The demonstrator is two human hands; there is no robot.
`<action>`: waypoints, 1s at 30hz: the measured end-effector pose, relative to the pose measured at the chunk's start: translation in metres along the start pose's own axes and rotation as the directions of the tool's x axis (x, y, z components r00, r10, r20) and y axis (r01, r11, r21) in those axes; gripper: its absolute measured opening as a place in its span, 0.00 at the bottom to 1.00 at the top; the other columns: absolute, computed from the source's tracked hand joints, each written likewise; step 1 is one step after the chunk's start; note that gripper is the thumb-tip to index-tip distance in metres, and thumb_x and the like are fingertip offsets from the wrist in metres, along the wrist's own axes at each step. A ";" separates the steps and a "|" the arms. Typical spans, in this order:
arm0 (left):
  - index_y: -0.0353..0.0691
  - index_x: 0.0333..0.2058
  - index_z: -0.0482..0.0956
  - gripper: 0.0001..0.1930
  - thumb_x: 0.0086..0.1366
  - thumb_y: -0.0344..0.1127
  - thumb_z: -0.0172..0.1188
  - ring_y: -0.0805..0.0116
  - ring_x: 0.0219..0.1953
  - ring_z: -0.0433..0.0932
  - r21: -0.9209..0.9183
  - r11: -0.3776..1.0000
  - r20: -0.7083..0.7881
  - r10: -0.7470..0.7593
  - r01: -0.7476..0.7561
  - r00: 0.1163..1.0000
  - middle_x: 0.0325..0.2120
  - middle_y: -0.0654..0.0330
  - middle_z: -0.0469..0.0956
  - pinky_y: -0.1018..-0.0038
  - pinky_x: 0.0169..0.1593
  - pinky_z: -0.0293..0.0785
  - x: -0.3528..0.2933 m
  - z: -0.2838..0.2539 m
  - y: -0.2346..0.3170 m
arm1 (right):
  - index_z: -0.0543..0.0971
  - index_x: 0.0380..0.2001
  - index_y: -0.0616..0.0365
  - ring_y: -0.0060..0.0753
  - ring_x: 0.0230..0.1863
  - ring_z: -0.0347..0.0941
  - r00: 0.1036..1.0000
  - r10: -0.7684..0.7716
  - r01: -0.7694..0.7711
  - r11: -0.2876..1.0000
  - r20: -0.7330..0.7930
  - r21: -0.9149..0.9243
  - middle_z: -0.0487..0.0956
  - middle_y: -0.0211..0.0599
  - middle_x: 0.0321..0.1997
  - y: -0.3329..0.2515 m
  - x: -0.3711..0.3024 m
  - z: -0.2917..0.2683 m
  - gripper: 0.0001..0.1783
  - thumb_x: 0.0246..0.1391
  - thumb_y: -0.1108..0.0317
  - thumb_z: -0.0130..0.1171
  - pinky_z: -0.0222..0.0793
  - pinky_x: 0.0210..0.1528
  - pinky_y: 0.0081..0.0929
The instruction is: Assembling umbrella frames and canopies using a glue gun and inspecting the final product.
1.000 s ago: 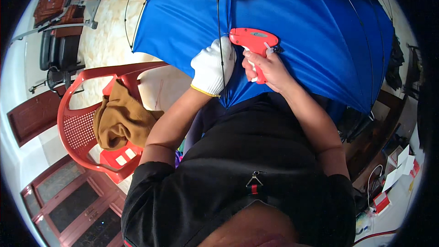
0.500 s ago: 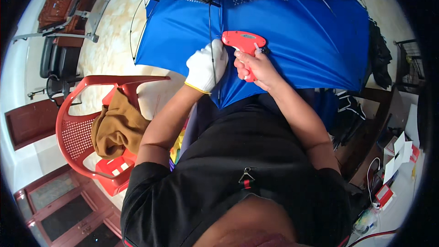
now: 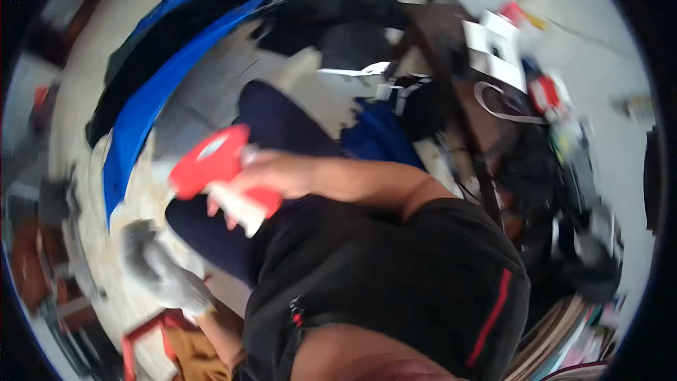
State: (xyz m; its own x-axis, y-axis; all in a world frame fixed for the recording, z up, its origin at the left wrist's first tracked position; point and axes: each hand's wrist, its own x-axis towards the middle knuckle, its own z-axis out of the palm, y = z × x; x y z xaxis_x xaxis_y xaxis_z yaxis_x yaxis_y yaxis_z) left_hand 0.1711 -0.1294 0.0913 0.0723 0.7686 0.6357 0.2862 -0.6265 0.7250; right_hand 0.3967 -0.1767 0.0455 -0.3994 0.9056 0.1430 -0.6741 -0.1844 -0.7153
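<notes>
My right hand (image 3: pixel 275 173) is closed around a red tagging gun (image 3: pixel 211 159) with a pale trigger piece. The gun is held over my dark trousers (image 3: pixel 282 123), its front end toward the left. At the lower left my left hand (image 3: pixel 166 275), in a white glove, is apart from the gun. Motion smears its fingers, and a dark grey patch shows at their end. Whether it holds anything cannot be made out. The blue and black umbrella (image 3: pixel 144 123) lies at the far left, beyond both hands.
A red plastic chair (image 3: pixel 141 335) with a brown cloth (image 3: pixel 197 356) stands at the lower left. To the right is a cluttered table with an open white box (image 3: pixel 497 53) and a red and white pack (image 3: pixel 546 95). Dark fabric (image 3: pixel 331 17) lies on the floor ahead.
The view has swung to the right. My left hand has come away from the umbrella, down and left. My right hand has drawn the tagging gun away from the blue cloth.
</notes>
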 end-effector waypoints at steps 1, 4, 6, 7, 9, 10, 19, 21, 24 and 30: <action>0.35 0.54 0.66 0.20 0.64 0.32 0.51 0.68 0.40 0.73 -0.138 0.984 0.206 -0.086 0.115 0.975 0.44 0.55 0.74 0.77 0.45 0.70 -0.020 0.016 0.005 | 0.67 0.53 0.65 0.38 0.43 0.77 1.000 0.021 -0.019 0.997 0.022 -0.071 0.76 0.48 0.46 0.001 -0.005 0.006 0.25 0.57 0.59 0.52 0.73 0.42 0.31; 0.35 0.53 0.67 0.23 0.64 0.42 0.54 0.66 0.45 0.73 -0.326 0.516 0.672 -0.462 0.792 0.578 0.47 0.57 0.73 0.73 0.50 0.69 -0.053 0.039 -0.014 | 0.73 0.46 0.61 0.47 0.37 0.76 0.975 -0.189 0.012 0.564 -0.114 -0.826 0.78 0.52 0.40 0.025 -0.029 0.003 0.23 0.59 0.52 0.47 0.71 0.43 0.38; 0.36 0.52 0.67 0.23 0.64 0.45 0.55 0.64 0.46 0.74 -0.408 0.269 0.720 -0.492 0.872 0.489 0.46 0.58 0.73 0.71 0.52 0.69 -0.069 0.085 0.027 | 0.74 0.44 0.61 0.45 0.36 0.76 0.983 -0.137 -0.033 0.518 -0.121 -0.854 0.78 0.51 0.37 0.026 -0.056 -0.012 0.24 0.59 0.50 0.48 0.70 0.42 0.37; 0.36 0.50 0.68 0.22 0.64 0.46 0.55 0.63 0.44 0.75 -0.391 0.118 0.803 -0.441 0.913 0.401 0.44 0.58 0.74 0.69 0.51 0.69 -0.075 0.100 0.035 | 0.75 0.41 0.62 0.44 0.35 0.75 0.993 -0.060 -0.063 0.484 -0.105 -0.873 0.79 0.50 0.35 0.023 -0.070 -0.019 0.26 0.58 0.47 0.48 0.69 0.41 0.36; 0.37 0.49 0.69 0.22 0.64 0.48 0.54 0.62 0.43 0.75 -0.355 -0.020 0.869 -0.377 0.935 0.322 0.42 0.57 0.75 0.67 0.51 0.70 -0.078 0.109 0.036 | 0.76 0.40 0.63 0.38 0.36 0.75 0.980 0.165 -0.169 0.403 -0.110 -0.899 0.79 0.48 0.35 -0.004 -0.096 -0.018 0.24 0.58 0.49 0.50 0.68 0.41 0.33; 0.36 0.47 0.70 0.21 0.65 0.48 0.52 0.62 0.42 0.75 -0.336 -0.049 0.885 -0.359 0.941 0.298 0.41 0.56 0.75 0.66 0.50 0.71 -0.080 0.110 0.032 | 0.76 0.40 0.64 0.33 0.38 0.75 0.942 0.303 -0.250 0.348 -0.144 -0.904 0.79 0.46 0.37 -0.027 -0.118 -0.015 0.22 0.58 0.52 0.52 0.68 0.41 0.31; 0.37 0.43 0.71 0.20 0.66 0.50 0.50 0.59 0.40 0.75 -0.259 -0.105 0.929 -0.300 0.960 0.218 0.35 0.54 0.76 0.62 0.49 0.71 -0.076 0.136 0.031 | 0.78 0.34 0.63 0.54 0.40 0.74 0.086 -0.969 -0.941 -0.002 -0.232 -0.339 0.78 0.52 0.37 -0.213 -0.367 -0.149 0.13 0.55 0.65 0.49 0.68 0.44 0.43; 0.38 0.42 0.72 0.19 0.66 0.50 0.50 0.59 0.40 0.75 -0.311 -0.136 0.921 -0.288 0.941 0.263 0.35 0.54 0.76 0.62 0.48 0.71 -0.075 0.147 0.032 | 0.79 0.34 0.62 0.55 0.40 0.74 0.020 -0.976 -0.986 0.016 -0.215 -0.165 0.78 0.53 0.36 -0.239 -0.418 -0.198 0.13 0.54 0.65 0.48 0.68 0.44 0.45; 0.39 0.40 0.72 0.17 0.65 0.48 0.52 0.60 0.37 0.75 -0.247 -0.188 0.964 -0.152 0.951 0.221 0.33 0.54 0.76 0.61 0.47 0.71 -0.089 0.155 0.022 | 0.79 0.33 0.58 0.52 0.42 0.74 0.124 -0.916 -0.989 -0.084 -0.383 -0.119 0.78 0.52 0.36 -0.249 -0.453 -0.242 0.12 0.46 0.73 0.50 0.69 0.47 0.45; 0.38 0.40 0.71 0.16 0.64 0.46 0.54 0.58 0.37 0.75 -0.191 -0.242 0.938 -0.330 0.951 0.104 0.32 0.54 0.75 0.60 0.46 0.70 -0.091 0.150 0.017 | 0.81 0.37 0.52 0.49 0.42 0.75 0.229 -0.737 -0.970 -0.119 -0.636 -0.211 0.79 0.48 0.37 -0.254 -0.457 -0.283 0.18 0.41 0.76 0.51 0.69 0.47 0.40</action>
State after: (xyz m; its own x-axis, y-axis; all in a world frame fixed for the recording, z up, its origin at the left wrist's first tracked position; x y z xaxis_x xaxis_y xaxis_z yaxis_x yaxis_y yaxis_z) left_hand 0.3129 -0.1906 0.0063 0.8095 0.4082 -0.4219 -0.1824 0.8580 0.4802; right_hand 0.9266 -0.4352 -0.0319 0.8007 0.5860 0.1243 0.5988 -0.7761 -0.1978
